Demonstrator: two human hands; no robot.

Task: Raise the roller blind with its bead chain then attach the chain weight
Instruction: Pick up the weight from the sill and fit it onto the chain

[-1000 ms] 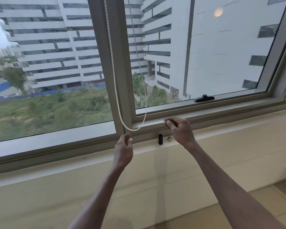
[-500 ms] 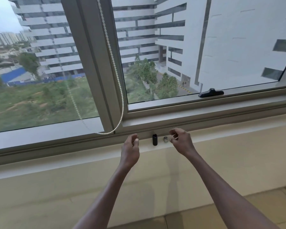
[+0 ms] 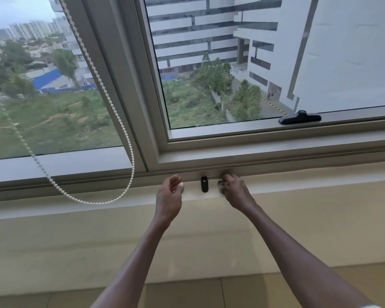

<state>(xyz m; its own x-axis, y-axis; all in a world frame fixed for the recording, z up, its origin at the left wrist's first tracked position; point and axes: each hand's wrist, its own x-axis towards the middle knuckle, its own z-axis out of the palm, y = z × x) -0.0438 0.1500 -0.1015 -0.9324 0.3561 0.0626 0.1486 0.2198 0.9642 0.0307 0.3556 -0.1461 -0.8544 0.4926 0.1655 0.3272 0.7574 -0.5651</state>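
Observation:
The white bead chain (image 3: 120, 127) hangs free in a loop in front of the window's middle post, its bottom curve low over the sill. A black cylindrical chain weight (image 3: 204, 184) stands upright on the sill (image 3: 298, 185). Just to its right sits a small silvery piece (image 3: 220, 184). My right hand (image 3: 235, 193) is at that piece, thumb above and fingertips below it, pinching it where it sits. My left hand (image 3: 169, 193) hovers left of the black weight with its fingers loosely apart, holding nothing. The blind itself is out of view.
A black window handle (image 3: 300, 118) lies flat on the right sash frame. The pale window post (image 3: 129, 85) runs up behind the chain. Below the sill are a cream wall and a tiled floor (image 3: 187, 292).
Both hands let go of the chain and dropped to the sill. The freed chain loop swung left. My right hand reached the small silvery piece, and the view came closer.

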